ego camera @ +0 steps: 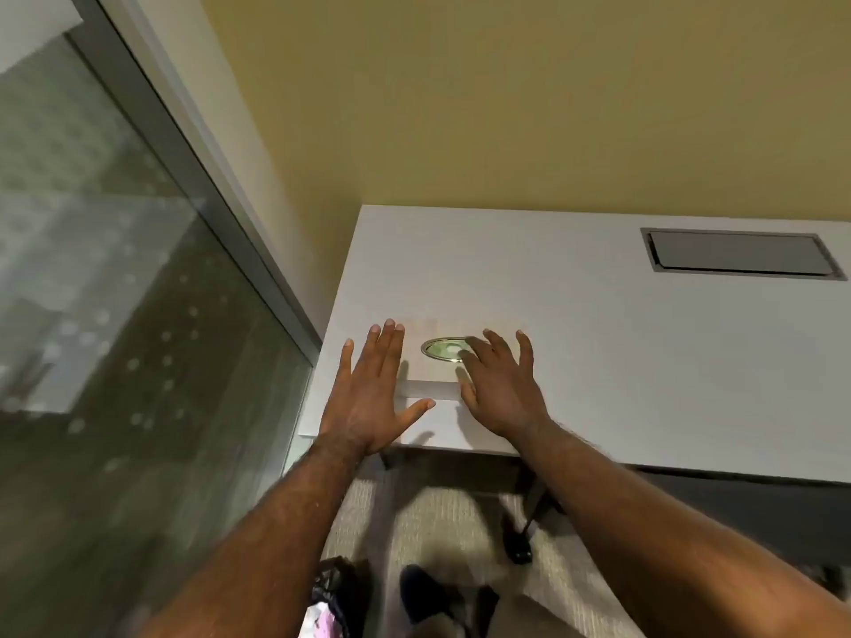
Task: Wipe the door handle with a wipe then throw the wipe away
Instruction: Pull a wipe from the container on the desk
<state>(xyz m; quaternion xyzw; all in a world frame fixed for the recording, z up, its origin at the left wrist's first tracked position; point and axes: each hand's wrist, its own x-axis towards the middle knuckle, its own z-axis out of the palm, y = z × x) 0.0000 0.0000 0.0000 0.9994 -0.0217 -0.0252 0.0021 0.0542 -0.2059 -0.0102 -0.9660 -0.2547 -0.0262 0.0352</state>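
Both my hands are stretched over the near left corner of a white table (598, 361). My left hand (373, 398) is open with fingers spread and holds nothing. My right hand (502, 389) is also open, and its fingertips overlap the right edge of an oval, silver-rimmed green opening (442, 349). That opening seems to sit on a flat white pack (433, 391) lying between the hands. The pack's outline is blurred against the table. I see no loose wipe and no door handle.
A glass panel (115, 315) in a grey metal frame (221, 214) runs along the left. A grey rectangular cover plate (737, 253) sits in the table at the back right. On the carpet below are a dark bag (331, 587), my shoe (419, 591) and a black caster (518, 547).
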